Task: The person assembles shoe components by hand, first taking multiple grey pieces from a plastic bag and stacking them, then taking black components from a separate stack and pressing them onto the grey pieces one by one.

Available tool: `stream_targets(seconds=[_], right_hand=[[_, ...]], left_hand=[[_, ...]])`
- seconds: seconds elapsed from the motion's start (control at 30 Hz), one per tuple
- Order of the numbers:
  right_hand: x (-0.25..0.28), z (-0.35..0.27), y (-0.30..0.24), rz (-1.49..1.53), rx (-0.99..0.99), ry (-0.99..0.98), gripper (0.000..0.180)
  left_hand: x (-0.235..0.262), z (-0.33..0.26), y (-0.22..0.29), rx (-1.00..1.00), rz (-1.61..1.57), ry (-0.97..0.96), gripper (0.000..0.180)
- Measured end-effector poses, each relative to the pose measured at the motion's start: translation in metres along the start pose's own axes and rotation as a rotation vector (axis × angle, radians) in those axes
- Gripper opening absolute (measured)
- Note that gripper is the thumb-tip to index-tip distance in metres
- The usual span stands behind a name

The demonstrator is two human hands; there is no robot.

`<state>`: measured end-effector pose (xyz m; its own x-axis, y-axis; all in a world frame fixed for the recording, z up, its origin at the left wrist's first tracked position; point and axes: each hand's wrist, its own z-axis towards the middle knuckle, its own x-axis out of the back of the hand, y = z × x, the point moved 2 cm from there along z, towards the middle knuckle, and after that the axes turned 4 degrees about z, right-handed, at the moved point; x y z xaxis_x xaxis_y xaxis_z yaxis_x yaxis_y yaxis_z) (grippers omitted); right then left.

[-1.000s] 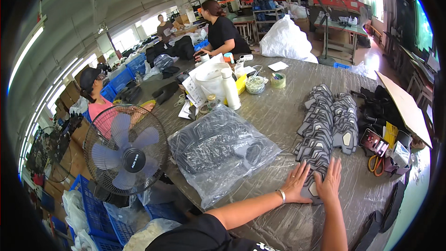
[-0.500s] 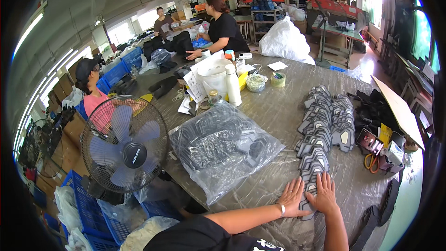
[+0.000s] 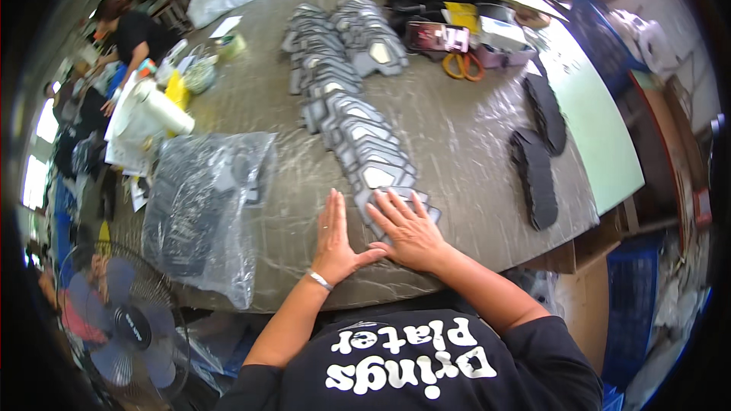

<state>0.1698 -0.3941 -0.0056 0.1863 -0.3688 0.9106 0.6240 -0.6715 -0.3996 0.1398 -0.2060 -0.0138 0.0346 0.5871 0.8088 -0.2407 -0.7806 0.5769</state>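
A long row of overlapping grey-and-black shaped pads [image 3: 358,122] runs across the table toward me. On its near end rests my right hand [image 3: 411,234], flat with the fingers spread. My left hand [image 3: 333,243] is open beside the row's left edge, its fingers stretched forward and its thumb reaching toward the right hand. Neither hand grips anything. A shorter row of similar pads [image 3: 369,34] lies next to the far part of the long one. To the left, a clear plastic bag [image 3: 209,213] holds more dark pads.
Orange-handled scissors [image 3: 463,67] lie by a small box [image 3: 506,55] at the far right. Two black strips [image 3: 535,183] lie near the right edge. A white bottle [image 3: 167,110] stands at left; a standing fan [image 3: 126,327] is lower left. A co-worker [image 3: 137,38] bends over beyond.
The view has swung right and down, so the row now sits nearer the middle. My left hand has come off the pads to their left side; my right hand stays on the near end.
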Motion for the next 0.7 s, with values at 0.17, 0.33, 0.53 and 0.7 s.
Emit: stream_targets(seconds=[0.17,0.33,0.53,0.7], right_hand=[[0.026,-0.038,0.010,0.088,-0.046,0.195,0.062],[0.091,-0.111,0.067,0.133,-0.327,0.648,0.032],[0.150,-0.133,0.162,0.143,-0.686,0.744,0.020],[0.167,-0.076,0.223,-0.030,-0.723,0.506,0.030]], left_hand=[[-0.019,0.009,0.027,-0.177,0.080,-0.002,0.111],[-0.033,-0.004,0.059,-0.337,0.359,-0.277,0.091],[-0.027,0.016,0.081,-0.331,0.188,-0.197,0.083],[-0.047,0.051,0.117,-0.434,0.182,-0.206,0.072]])
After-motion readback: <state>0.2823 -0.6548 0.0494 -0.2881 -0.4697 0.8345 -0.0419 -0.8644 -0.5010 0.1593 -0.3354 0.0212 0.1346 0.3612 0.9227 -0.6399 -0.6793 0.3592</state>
